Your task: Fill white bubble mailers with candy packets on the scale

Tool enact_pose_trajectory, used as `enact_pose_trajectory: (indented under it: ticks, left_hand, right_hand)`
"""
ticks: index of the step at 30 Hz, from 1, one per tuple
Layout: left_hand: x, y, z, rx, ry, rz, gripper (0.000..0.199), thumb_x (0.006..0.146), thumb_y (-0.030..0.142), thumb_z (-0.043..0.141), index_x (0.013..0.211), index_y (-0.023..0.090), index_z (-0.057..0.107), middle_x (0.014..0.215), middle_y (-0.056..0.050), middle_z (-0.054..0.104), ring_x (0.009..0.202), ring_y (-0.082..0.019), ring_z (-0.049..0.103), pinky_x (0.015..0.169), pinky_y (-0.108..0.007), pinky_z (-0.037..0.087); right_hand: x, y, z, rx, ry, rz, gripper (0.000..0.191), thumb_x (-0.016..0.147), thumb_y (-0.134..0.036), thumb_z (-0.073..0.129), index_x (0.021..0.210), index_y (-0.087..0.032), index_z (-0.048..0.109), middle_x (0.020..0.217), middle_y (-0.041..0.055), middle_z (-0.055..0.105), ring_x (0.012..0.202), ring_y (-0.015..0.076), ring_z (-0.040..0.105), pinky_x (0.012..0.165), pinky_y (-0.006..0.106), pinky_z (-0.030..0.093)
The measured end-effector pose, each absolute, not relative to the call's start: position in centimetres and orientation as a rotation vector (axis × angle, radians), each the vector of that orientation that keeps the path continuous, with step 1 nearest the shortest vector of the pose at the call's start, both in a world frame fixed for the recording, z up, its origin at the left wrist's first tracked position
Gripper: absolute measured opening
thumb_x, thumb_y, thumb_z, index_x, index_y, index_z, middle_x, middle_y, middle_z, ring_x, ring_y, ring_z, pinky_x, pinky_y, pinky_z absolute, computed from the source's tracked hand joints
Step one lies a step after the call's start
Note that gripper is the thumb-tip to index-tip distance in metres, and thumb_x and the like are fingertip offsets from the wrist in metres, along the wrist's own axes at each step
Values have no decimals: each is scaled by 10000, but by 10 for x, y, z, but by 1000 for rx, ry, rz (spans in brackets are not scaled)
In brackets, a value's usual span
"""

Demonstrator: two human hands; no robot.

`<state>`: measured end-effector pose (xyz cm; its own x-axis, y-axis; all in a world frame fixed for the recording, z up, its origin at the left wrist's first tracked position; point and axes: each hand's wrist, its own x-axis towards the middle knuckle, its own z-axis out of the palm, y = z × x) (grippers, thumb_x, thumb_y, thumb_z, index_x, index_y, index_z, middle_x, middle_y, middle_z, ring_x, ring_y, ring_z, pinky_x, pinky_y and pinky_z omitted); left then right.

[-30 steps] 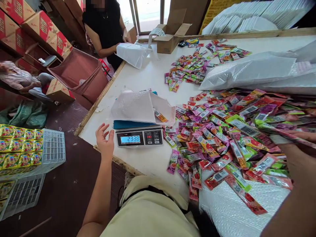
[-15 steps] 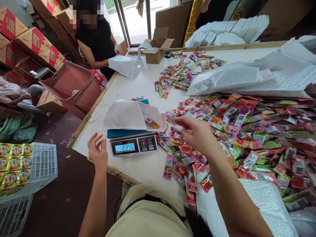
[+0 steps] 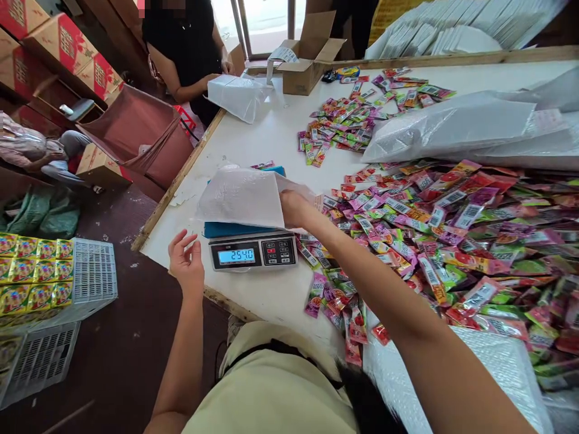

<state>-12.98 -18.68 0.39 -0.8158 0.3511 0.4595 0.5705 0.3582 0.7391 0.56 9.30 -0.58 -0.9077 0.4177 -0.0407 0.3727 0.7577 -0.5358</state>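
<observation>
The big white table [image 3: 266, 141] looks much as it did half a second ago, and the heap of bright little packets [image 3: 393, 205] still covers its right side. The white bag [image 3: 239, 196] has stayed lying on the flat blue thing [image 3: 235, 229], on top of the scale [image 3: 259, 256], with its open end toward the heap. What changed most is the right arm [image 3: 389, 295]. It was bent, with its hand up over the packets, and now it reaches across from the right, so the right hand [image 3: 295, 208] is in the open end of the bag. Its fingers are hidden in there, so I can't tell if they are spread or pinching something. The left hand [image 3: 186, 259] is still up beside the scale, on its left, not touching it. Its fingers are bent and loose, with nothing in them. On the little screen [image 3: 236, 256], the number was 234.0 and now it's 254.0.
</observation>
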Motion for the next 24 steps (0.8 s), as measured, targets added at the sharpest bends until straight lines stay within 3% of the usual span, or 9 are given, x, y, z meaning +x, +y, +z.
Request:
enact_pose_trajectory:
  ticks: [7, 16, 24]
  left_hand:
    - [-130, -190, 5, -833, -2375, -1463, 189, 914, 324, 659, 1024, 180, 713, 1287, -120, 638, 1165, -208, 649, 844, -293, 584]
    - [-127, -183, 8, -900, -2360, -1511, 179, 918, 323, 664, 1013, 185, 728, 1264, -114, 654, 1163, -199, 649, 828, -273, 580]
    - [-124, -174, 12, -951, -2323, -1548, 173, 917, 326, 678, 1019, 201, 740, 1253, -105, 660, 1178, -195, 649, 836, -263, 579]
  right_hand:
    - [43, 85, 35, -827, -2748, 721, 233, 844, -234, 560, 944, -155, 754, 964, 142, 724, 840, 240, 638, 712, 324, 440]
    - [124, 80, 62, -833, -2294, 941, 104, 725, -213, 568, 732, -200, 670, 675, 18, 602, 598, 141, 507, 614, 289, 379]
    - [163, 78, 72, -965, -2145, 1054, 84, 710, -263, 587, 744, -204, 636, 585, -24, 515, 524, 110, 430, 547, 262, 342]
